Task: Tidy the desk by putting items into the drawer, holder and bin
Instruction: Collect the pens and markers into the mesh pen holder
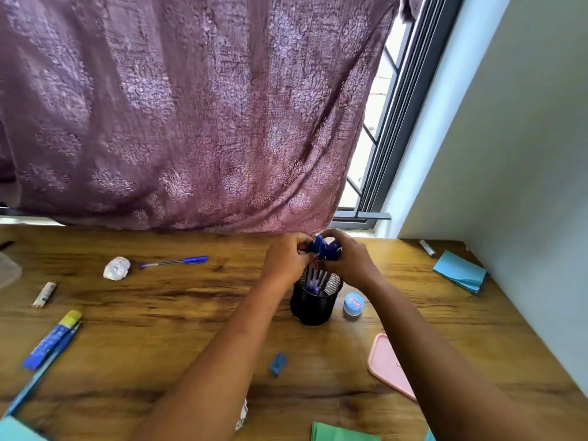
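We look across a wooden counter with a warm brown grain, set against a window. A mauve patterned curtain hangs over most of the glass and glows where daylight comes through. At its right edge we see the dark sliding frame and what seems to be a metal grille outside. A plain pale wall closes the right side.

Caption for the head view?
Left hand and right hand hold blue pens standing in the black mesh holder on the wooden desk.
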`<move>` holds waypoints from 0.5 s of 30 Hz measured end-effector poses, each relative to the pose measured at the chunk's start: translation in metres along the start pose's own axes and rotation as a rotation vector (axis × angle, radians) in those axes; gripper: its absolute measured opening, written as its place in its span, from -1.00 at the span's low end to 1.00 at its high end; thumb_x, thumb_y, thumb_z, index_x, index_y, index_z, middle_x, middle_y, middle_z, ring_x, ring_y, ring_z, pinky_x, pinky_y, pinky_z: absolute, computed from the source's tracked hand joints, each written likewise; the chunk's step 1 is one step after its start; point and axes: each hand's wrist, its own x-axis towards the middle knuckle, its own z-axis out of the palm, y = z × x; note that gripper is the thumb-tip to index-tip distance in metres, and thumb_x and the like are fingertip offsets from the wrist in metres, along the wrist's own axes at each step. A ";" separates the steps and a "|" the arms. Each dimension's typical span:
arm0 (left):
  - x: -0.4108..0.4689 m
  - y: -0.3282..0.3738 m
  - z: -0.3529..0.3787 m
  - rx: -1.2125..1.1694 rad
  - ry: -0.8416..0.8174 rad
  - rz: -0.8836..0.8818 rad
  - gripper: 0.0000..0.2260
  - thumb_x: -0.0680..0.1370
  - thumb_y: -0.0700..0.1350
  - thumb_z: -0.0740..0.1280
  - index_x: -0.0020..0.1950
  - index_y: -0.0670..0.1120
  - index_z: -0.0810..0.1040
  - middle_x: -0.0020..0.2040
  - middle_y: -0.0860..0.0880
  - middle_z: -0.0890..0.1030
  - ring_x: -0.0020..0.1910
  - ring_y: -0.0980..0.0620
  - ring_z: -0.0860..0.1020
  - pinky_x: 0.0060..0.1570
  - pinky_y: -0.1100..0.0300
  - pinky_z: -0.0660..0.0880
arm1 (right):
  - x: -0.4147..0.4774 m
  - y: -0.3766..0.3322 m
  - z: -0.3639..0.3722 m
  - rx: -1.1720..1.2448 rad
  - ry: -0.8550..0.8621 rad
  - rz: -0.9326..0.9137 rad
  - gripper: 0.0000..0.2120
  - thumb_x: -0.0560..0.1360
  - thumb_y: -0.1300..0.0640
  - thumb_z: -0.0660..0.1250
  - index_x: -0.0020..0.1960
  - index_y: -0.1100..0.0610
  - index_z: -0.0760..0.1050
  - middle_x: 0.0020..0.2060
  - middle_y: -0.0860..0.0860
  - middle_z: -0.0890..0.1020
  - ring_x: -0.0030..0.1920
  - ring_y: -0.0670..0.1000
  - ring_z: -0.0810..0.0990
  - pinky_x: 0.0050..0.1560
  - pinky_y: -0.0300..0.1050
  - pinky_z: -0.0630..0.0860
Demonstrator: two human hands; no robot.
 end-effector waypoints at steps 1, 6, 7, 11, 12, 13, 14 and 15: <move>0.000 0.000 0.000 -0.013 0.000 0.000 -0.79 0.39 -0.21 0.50 0.01 -0.04 0.67 -0.13 0.08 0.67 -0.19 0.21 0.58 -0.15 0.41 0.44 | 0.000 0.000 0.000 0.001 0.010 -0.001 -0.47 0.28 0.13 0.58 0.19 0.06 0.49 -0.18 -0.02 0.57 -0.16 0.01 0.55 -0.17 -0.23 0.40; 0.000 -0.002 -0.002 -0.032 0.018 0.021 -0.76 0.40 -0.24 0.48 0.05 -0.06 0.66 -0.08 0.05 0.68 -0.16 0.21 0.57 -0.18 0.48 0.41 | -0.002 -0.001 -0.002 -0.005 0.040 -0.032 -0.47 0.29 0.16 0.56 0.21 0.07 0.47 -0.25 -0.04 0.56 -0.23 0.00 0.55 -0.24 -0.27 0.38; 0.001 -0.001 -0.002 -0.034 0.016 0.031 -0.75 0.41 -0.25 0.48 0.06 -0.07 0.66 -0.07 0.05 0.68 -0.16 0.21 0.57 -0.18 0.49 0.42 | -0.002 -0.001 -0.002 -0.017 0.041 -0.041 -0.48 0.30 0.17 0.56 0.21 0.07 0.47 -0.24 -0.03 0.57 -0.23 0.01 0.55 -0.21 -0.22 0.41; 0.001 -0.001 -0.002 -0.038 -0.001 0.050 -0.72 0.42 -0.29 0.45 0.10 -0.07 0.65 -0.03 0.03 0.68 -0.10 0.19 0.58 -0.11 0.48 0.42 | -0.003 -0.002 -0.001 -0.061 0.050 -0.077 -0.48 0.31 0.18 0.55 0.22 0.08 0.47 -0.21 -0.04 0.56 -0.30 -0.06 0.48 -0.20 -0.23 0.38; 0.001 -0.002 -0.002 -0.037 -0.001 0.046 -0.72 0.43 -0.29 0.44 0.10 -0.07 0.64 -0.03 0.04 0.67 -0.11 0.20 0.58 -0.13 0.49 0.42 | -0.002 -0.002 -0.001 -0.075 0.043 -0.084 -0.48 0.31 0.18 0.54 0.22 0.07 0.46 -0.21 -0.05 0.56 -0.29 -0.05 0.48 -0.19 -0.23 0.37; 0.001 -0.002 -0.002 -0.038 0.000 0.040 -0.72 0.43 -0.29 0.45 0.10 -0.07 0.64 -0.03 0.04 0.67 -0.11 0.20 0.57 -0.14 0.49 0.43 | -0.002 -0.002 -0.002 -0.088 0.033 -0.089 -0.48 0.33 0.18 0.53 0.23 0.04 0.45 -0.20 -0.05 0.56 -0.26 -0.04 0.49 -0.18 -0.22 0.39; 0.001 -0.003 -0.001 -0.042 0.001 0.035 -0.72 0.42 -0.29 0.45 0.10 -0.07 0.64 -0.03 0.03 0.67 -0.11 0.19 0.58 -0.12 0.46 0.45 | -0.002 -0.003 -0.002 -0.098 0.026 -0.096 -0.48 0.34 0.18 0.52 0.24 0.02 0.43 -0.19 -0.05 0.57 -0.24 -0.03 0.51 -0.18 -0.20 0.41; 0.002 -0.003 -0.001 -0.046 0.001 0.031 -0.72 0.42 -0.30 0.45 0.10 -0.07 0.64 -0.03 0.02 0.67 -0.10 0.17 0.58 -0.08 0.43 0.47 | -0.002 -0.003 -0.002 -0.105 0.021 -0.106 -0.48 0.35 0.18 0.51 0.24 0.00 0.42 -0.19 -0.04 0.57 -0.24 -0.02 0.52 -0.18 -0.18 0.43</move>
